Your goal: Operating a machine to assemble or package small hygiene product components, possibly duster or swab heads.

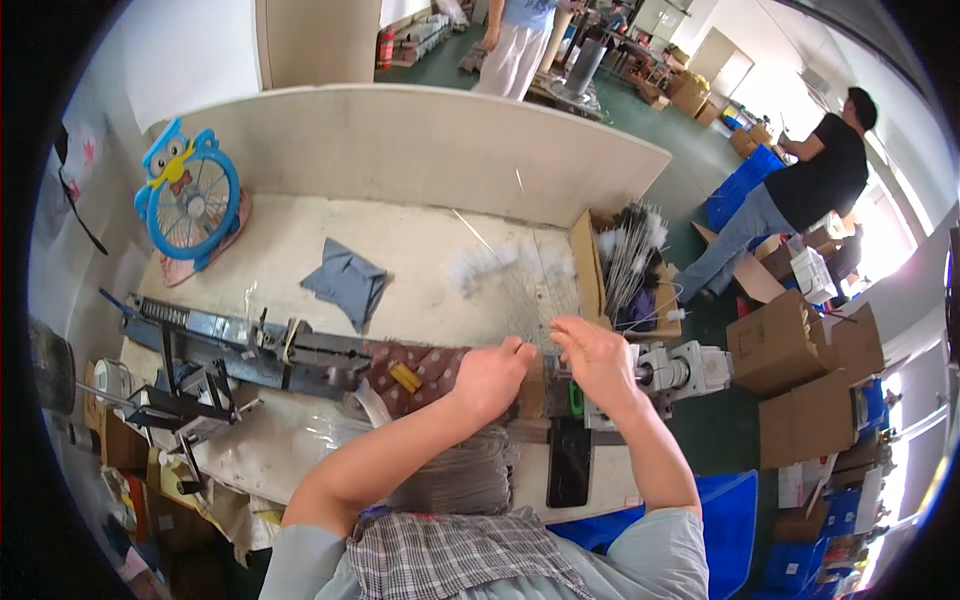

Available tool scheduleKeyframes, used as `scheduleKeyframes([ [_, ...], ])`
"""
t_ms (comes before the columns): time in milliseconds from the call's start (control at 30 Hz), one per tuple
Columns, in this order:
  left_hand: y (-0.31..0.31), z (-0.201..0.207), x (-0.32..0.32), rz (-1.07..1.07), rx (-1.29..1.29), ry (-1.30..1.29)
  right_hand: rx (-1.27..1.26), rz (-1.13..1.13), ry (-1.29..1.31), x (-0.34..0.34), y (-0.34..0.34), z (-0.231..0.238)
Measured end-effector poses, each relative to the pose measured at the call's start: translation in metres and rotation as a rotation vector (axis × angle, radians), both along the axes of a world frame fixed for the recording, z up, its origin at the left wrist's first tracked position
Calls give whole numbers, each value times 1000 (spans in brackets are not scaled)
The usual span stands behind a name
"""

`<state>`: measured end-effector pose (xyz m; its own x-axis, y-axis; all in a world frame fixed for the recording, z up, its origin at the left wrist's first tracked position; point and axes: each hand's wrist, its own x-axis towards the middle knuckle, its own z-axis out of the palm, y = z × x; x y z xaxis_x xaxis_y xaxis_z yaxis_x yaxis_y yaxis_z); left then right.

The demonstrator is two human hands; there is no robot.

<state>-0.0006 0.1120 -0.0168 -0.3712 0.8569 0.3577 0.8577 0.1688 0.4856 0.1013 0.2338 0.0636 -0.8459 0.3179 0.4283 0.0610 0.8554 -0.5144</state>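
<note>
My left hand (490,378) is closed, its fingertips pinched together above the bench near a dotted brown cloth (432,368). Just to its right, my right hand (595,360) is also closed, thumb against fingers, in front of a white-and-grey machine (695,368). Whatever lies in either pinch is too thin to make out. A small yellow piece (405,377) rests on the cloth. Below my hands are a bundle of thin grey strands (450,478), partly behind my left forearm, and a black phone (569,465). A bright green item (576,398) shows beside my right wrist.
White fluffy tufts (485,268) and a grey-blue cloth (347,282) lie on the bench, backed by a low panel (400,140). A blue fan (190,205) stands far left. Wire-stemmed brushes (632,255) fill a cardboard box at right. A metal rail fixture (220,340) runs left.
</note>
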Motion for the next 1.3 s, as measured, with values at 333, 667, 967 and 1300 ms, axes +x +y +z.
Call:
scheduleKeyframes([
  [333,8,-22,-36,-106,110,454,-122,167,-350,5,14,-12],
  [667,-149,-14,9,476,241,-1501,-70,484,-72,-98,-71,-24],
  [967,-214,0,-34,422,958,-2173,100,413,-100,-120,-121,-38],
  [1300,-164,1,-38,684,-268,-592,130,395,-136,-124,-118,-29],
])
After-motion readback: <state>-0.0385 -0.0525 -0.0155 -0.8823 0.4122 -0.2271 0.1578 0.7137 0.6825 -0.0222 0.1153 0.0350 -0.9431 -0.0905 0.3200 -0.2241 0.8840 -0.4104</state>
